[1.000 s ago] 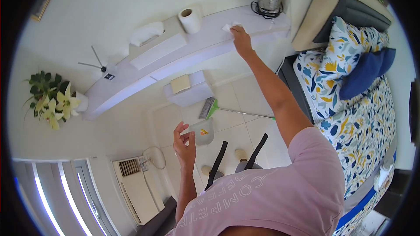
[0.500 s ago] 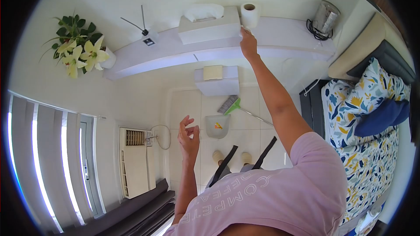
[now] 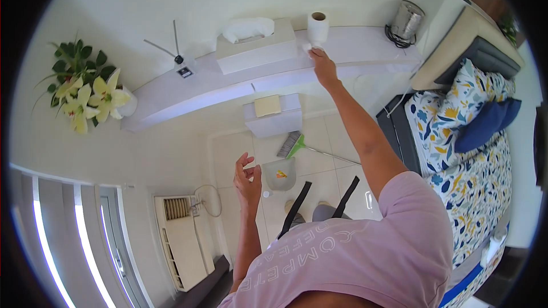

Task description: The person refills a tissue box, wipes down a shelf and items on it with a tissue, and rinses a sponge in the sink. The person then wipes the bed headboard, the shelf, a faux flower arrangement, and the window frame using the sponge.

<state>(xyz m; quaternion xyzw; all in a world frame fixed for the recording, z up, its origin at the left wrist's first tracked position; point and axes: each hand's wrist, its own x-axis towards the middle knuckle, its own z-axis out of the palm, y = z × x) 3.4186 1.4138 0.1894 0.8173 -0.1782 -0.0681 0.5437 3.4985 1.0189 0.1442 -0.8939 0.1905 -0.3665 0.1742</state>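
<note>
My right hand [image 3: 324,68] reaches out to the shelf, its fingers pinched on a small white tissue [image 3: 309,47] held against the shelf top. Just behind it stands a white paper roll [image 3: 318,27], upright. To its left lies a pale tissue box [image 3: 257,47] with a tissue puffed out on top. My left hand [image 3: 247,181] hangs in the air over the floor, fingers half curled and apart, with nothing visible in it. Below and right of it, a grey dustpan [image 3: 288,183] holds a small orange-yellow scrap [image 3: 281,174].
A green-headed broom [image 3: 295,145] lies by the dustpan. On the shelf [image 3: 200,94] are a reed diffuser [image 3: 182,68], a flower pot [image 3: 128,102] and a metallic cylinder [image 3: 406,20] with a cord. A bed [image 3: 471,194] stands right, an air conditioner [image 3: 185,245] left.
The view has tilted and shifted. My right hand, with the tissue, has moved slightly right along the shelf, away from the tissue box. My left hand keeps nearly the same pose.
</note>
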